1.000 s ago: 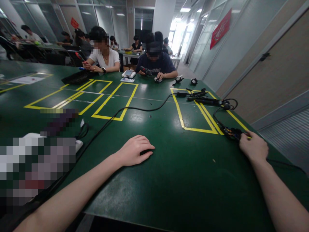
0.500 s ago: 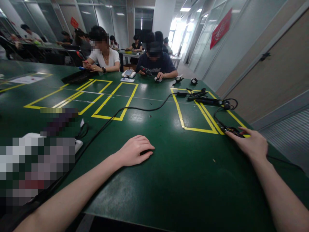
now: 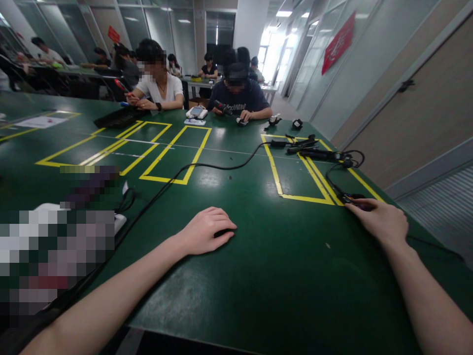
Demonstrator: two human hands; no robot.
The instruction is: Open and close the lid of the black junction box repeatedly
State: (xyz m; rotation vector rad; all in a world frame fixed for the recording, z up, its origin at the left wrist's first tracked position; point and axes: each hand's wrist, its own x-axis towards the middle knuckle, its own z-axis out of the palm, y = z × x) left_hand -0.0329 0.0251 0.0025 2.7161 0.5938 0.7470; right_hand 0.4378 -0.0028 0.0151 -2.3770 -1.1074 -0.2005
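Note:
My left hand point(image 3: 207, 230) rests palm down on the green table point(image 3: 236, 291), its fingers loosely bent and the thumb a little apart. Nothing shows in it. At the right, my right hand point(image 3: 384, 222) has its thumb and fingers around a small dark part with wires point(image 3: 360, 201), by the yellow tape corner. My fingers hide most of this part, so its kind is unclear. A thin black cable point(image 3: 330, 178) runs from it up to a black bundle of gear point(image 3: 314, 154) lying across the taped outlines.
A long black cable point(image 3: 221, 167) crosses the table. Across from me sit a person in a white top point(image 3: 168, 88) and a person in a dark shirt point(image 3: 240, 98). A black tray point(image 3: 120, 118) and a white device with a screen point(image 3: 197, 112) stand on the far side.
My right hand's fingers have closed in around the small dark wired part, which is now more covered. My left hand has stayed in place.

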